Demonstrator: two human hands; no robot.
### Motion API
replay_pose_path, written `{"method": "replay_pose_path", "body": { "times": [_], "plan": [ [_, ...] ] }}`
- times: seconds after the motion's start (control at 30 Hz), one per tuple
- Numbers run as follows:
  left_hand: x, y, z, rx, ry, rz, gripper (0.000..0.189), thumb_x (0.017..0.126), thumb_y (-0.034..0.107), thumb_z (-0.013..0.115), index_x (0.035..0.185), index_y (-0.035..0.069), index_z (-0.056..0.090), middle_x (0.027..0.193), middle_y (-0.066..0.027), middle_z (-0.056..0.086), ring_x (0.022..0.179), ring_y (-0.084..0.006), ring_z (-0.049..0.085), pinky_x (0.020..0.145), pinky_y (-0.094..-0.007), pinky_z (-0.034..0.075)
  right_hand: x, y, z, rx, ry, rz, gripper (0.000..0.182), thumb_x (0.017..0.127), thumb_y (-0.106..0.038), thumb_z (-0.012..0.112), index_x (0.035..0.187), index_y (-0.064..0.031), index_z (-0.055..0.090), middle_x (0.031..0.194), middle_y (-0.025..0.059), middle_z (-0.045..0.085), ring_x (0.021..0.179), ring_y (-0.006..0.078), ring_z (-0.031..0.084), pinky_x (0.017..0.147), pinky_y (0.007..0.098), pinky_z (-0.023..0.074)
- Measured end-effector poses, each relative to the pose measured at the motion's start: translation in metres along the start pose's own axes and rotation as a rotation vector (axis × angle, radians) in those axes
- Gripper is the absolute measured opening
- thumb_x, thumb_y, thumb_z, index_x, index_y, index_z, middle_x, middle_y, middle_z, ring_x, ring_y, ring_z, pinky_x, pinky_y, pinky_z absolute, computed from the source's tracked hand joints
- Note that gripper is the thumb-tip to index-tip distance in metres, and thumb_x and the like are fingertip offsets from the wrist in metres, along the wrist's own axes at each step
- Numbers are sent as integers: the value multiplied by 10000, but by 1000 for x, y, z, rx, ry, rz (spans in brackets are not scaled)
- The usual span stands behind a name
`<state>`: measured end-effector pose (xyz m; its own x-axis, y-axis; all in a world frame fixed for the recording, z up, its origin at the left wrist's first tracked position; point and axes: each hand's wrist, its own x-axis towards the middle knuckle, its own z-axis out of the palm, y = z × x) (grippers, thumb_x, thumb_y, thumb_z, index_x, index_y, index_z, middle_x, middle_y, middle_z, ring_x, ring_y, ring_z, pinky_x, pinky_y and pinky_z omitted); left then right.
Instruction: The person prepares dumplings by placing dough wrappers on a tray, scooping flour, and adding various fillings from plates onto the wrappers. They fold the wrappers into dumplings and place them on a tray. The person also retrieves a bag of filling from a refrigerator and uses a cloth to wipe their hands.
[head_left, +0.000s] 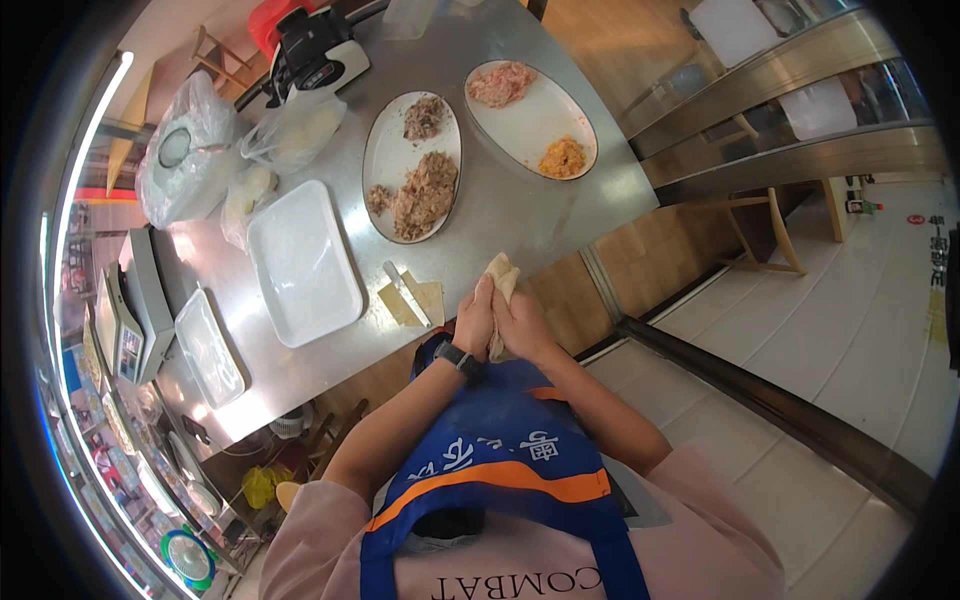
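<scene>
Both of my hands close together around a pale, cream-coloured folded cloth (502, 275) just past the table's near edge. My left hand (474, 319), with a dark watch at its wrist, and my right hand (523, 322) press against each other, and the cloth shows above and below them. On the metal table (555, 217), a flat metal spatula (409, 296) rests on yellowish square wrappers (431, 300) to the left of my hands. Beyond lie an oval plate (386, 142) with brown minced filling (426, 196) and another oval plate (517, 135) with pink mince (501, 84) and an orange-yellow filling (562, 157).
An empty white tray (304, 262) lies left of the spatula, with a smaller tray (210, 349) and a weighing scale (139, 315) further left. Plastic bags (296, 131) and a black-and-white machine (319, 64) stand at the back. A wooden chair (780, 232) is at the right.
</scene>
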<state>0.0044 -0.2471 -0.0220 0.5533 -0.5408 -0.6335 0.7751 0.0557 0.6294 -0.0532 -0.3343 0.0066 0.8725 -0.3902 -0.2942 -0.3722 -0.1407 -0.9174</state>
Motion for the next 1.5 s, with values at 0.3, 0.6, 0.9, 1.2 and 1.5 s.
{"method": "replay_pose_path", "body": {
  "times": [0.3,0.6,0.9,1.2,1.5],
  "plan": [
    [-8,8,17,60,-269,-177,510,988,444,351,1248,29,493,1106,-107,613,998,-244,612,907,-376,485,-28,19,-27,469,205,100,247,947,-117,466,1120,36,552,953,84,647,807,156,610,731,297,487],
    [-3,7,34,9,-120,-210,582,958,538,386,1331,97,461,1191,-62,588,1061,-162,580,883,-311,479,-12,-16,-43,-421,295,-517,291,805,-135,566,1063,-1,592,1161,207,525,1059,392,490,912,443,364],
    [-21,46,44,139,-37,308,393,978,261,432,1277,15,496,1189,-74,583,1042,-162,571,890,-276,458,-20,-47,-45,-45,79,-491,336,825,-86,563,1142,23,572,1256,242,489,1096,398,489,943,426,371],
    [15,115,46,73,12,458,288,837,11,469,1101,-20,580,958,-74,644,816,-155,624,694,-291,517,-43,20,-51,189,120,56,270,907,-137,586,1132,8,623,1050,132,659,994,202,612,891,303,451],
    [160,326,45,602,219,649,578,820,438,660,1105,-58,571,998,-171,669,884,-228,660,755,-337,503,-53,63,-109,80,218,142,315,900,-229,614,1105,9,634,1021,136,665,956,218,623,853,315,470]
  ]
}}
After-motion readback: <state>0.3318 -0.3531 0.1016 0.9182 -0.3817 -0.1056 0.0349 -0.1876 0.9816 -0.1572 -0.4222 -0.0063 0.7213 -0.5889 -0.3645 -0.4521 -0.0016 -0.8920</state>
